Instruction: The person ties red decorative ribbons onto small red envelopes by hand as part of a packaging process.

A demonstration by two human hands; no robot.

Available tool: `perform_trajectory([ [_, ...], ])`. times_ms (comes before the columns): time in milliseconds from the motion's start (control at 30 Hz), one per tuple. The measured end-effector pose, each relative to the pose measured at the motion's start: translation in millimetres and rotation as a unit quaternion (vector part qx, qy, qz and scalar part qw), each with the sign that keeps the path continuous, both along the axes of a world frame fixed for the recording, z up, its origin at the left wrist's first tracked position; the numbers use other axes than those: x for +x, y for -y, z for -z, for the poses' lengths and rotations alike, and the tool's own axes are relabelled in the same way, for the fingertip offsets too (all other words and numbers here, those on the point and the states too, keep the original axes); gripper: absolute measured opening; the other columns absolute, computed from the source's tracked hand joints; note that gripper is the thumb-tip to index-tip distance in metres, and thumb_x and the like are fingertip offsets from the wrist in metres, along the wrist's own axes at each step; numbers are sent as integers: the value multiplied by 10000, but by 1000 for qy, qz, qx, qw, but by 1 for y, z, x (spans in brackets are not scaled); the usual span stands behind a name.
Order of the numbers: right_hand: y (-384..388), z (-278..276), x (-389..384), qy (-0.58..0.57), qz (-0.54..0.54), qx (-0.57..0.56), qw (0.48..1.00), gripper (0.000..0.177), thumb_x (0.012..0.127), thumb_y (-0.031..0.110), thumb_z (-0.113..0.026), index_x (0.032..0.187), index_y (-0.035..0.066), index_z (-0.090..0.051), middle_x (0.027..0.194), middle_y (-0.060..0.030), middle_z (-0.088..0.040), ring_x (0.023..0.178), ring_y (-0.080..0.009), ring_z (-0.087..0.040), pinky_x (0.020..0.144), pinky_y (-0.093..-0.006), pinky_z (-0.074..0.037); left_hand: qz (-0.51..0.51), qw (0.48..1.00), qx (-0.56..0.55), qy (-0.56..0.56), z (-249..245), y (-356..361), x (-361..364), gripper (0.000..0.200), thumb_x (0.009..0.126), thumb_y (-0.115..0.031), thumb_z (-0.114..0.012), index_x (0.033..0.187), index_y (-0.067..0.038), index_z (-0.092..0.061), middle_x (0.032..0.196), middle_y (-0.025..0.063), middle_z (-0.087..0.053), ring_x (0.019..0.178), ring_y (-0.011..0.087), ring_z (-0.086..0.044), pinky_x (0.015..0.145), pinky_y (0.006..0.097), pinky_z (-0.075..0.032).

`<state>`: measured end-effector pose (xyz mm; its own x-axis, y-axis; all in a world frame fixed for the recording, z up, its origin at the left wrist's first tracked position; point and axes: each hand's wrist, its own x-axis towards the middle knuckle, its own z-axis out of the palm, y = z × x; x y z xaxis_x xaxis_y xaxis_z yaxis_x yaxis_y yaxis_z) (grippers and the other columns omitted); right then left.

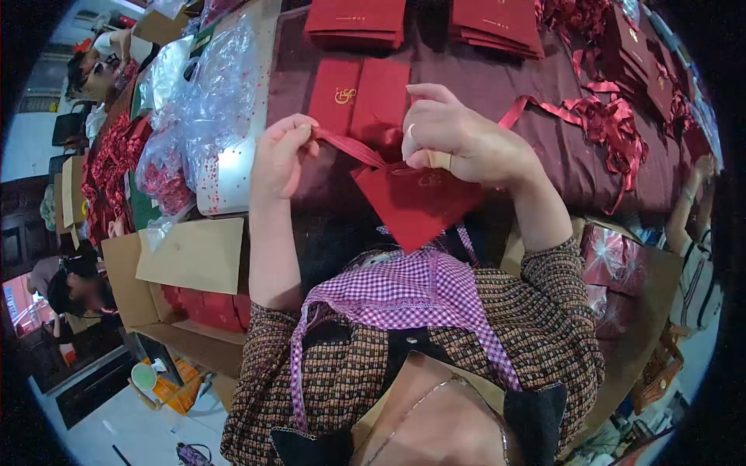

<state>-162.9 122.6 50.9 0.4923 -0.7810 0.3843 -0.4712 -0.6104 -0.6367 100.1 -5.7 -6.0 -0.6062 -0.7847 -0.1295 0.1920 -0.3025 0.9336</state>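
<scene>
A red ribbon (351,146) runs from a red bag (420,203) that hangs tilted at the table's front edge, one corner pointing down toward my apron. My left hand (284,154) is closed, pinching the ribbon's end between thumb and fingers. At the bag's upper edge, my right hand (451,133) is closed on the ribbon, with a ring and a tan band on its fingers. Just behind the hands, red envelopes with gold print (336,95) lie on the dark red cloth (435,66).
Stacks of red bags (356,23) stand at the back. Loose ribbons (614,128) lie on the right, clear plastic (225,85) on the left. Open cardboard boxes (190,252) flank me. Other people are at both sides, including a person's arm (685,203) at far right.
</scene>
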Motion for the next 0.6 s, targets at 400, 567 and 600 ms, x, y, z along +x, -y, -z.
perform_trajectory([
  [400,9,21,-5,18,135,-20,990,150,816,182,-670,898,72,-610,846,-41,-617,930,-275,-565,1020,-446,-318,126,984,86,-87,-4,-53,-32,309,964,-158,-512,1222,10,-543,1038,51,-645,973,117,-582,835,273,-467],
  [567,-27,-10,-12,-91,146,-64,983,824,713,485,-688,1379,109,-383,1379,-173,-397,1314,-364,-339,1080,-528,-240,19,995,91,-28,-38,-43,-76,242,962,-112,-481,1152,8,-569,1093,107,-634,974,187,-621,872,327,-489],
  [600,-38,-18,-16,-121,122,-54,984,867,689,508,-691,1392,115,-370,1413,-170,-366,1341,-367,-305,1080,-538,-238,34,995,86,-30,-46,-38,-84,246,965,-121,-474,1149,11,-570,1093,113,-635,977,192,-622,875,335,-491],
])
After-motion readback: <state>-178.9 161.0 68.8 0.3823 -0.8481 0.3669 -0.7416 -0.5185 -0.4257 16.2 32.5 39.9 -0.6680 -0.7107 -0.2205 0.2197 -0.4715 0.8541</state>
